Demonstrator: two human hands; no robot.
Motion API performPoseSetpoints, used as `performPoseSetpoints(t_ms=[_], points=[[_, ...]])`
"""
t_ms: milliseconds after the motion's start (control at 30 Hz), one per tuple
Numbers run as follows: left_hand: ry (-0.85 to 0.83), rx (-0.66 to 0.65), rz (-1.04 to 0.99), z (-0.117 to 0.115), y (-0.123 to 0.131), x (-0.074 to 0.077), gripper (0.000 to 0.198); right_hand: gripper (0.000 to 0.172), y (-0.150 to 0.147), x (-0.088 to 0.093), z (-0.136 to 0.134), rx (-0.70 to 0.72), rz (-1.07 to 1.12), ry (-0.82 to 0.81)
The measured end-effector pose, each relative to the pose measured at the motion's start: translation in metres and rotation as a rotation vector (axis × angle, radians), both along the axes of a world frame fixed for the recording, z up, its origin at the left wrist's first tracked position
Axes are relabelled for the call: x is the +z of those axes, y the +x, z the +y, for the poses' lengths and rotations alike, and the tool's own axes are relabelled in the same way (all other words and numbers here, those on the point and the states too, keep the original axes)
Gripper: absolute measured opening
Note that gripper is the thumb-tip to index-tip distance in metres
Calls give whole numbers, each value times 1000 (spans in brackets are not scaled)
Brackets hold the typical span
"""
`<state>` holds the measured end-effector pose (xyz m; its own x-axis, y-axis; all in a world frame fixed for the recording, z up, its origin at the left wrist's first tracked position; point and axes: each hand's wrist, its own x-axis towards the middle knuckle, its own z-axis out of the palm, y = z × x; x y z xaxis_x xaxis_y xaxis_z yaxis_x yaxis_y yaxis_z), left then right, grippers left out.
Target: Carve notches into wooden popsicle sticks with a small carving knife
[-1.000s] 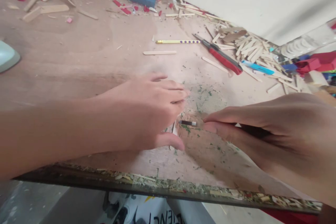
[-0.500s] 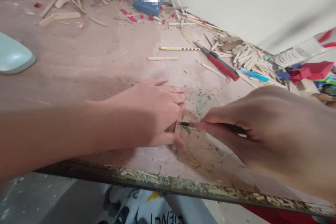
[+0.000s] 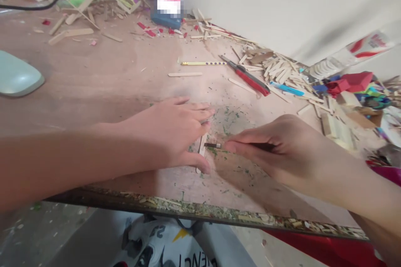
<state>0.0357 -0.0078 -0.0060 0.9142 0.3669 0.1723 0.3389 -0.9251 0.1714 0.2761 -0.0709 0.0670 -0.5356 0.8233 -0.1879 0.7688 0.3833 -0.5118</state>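
Observation:
My left hand (image 3: 184, 129) lies flat with its fingers spread, pressing a wooden craft stick (image 3: 202, 146) against the table. The stick runs up and down in view, its upper part hidden under the fingers and its lower end by the thumb. From the right, my right hand (image 3: 269, 142) is closed around a craft knife (image 3: 212, 145), most of its handle hidden in the fist. The knife's dark blade meets the stick's right edge between the left thumb and fingers. Green specks surround the blade on the tabletop.
Beyond the hands lie a loose craft stick (image 3: 185, 74), a pencil (image 3: 204, 63), red-handled pliers (image 3: 249, 78) and a blue pen (image 3: 287, 88). A pile of sticks (image 3: 280, 69) rests by the wall. At left is a pale computer mouse (image 3: 19, 74). Shavings line the table's front edge (image 3: 219, 207).
The view has shifted, showing more of the right side. My right hand and the knife have moved slightly and look sharper. The left hand still presses the stick.

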Motion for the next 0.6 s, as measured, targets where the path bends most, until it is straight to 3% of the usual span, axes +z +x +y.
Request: performPoseSetpoints(t_ms=[167,433,600], points=[[-14,-2,12,2,-1,-1,86,47,5,-10,-5,-51,40,-24],[4,10,80,0,-1,4,87,25,7,-9,-14,128,-62,274],[58,-32,21,1,-4,-2,86,26,2,-16,-26,-19,-61,258]])
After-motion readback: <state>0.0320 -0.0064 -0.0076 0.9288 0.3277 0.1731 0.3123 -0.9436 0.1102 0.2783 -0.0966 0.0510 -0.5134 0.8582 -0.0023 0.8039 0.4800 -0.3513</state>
